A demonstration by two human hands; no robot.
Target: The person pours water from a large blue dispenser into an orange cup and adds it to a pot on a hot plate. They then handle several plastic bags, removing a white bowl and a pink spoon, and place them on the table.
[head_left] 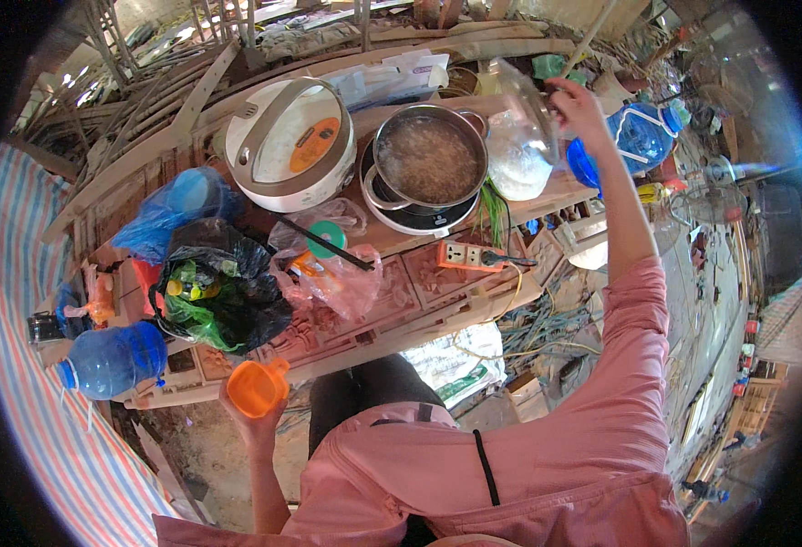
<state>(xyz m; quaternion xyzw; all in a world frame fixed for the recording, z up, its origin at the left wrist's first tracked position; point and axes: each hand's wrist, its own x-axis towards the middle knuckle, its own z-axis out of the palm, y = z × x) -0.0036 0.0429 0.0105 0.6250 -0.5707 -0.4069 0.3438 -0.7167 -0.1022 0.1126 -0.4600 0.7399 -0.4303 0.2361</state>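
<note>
An orange plastic cup is in my left hand, its open top facing up, just off the table's front edge. Far to the right, my right hand grips a clear glass lid, tilted on edge to the right of the pot. The steel pot is uncovered, with bubbling brownish liquid inside. It rests on a round white-and-black electric cooker. The fingers of my right hand are partly hidden at the lid's knob.
Left of the pot stands a white rice cooker. Bags, including a black plastic bag and a pink bag, crowd the left. An orange power strip lies at the front edge. Blue water jugs flank the table; a white bag sits right.
</note>
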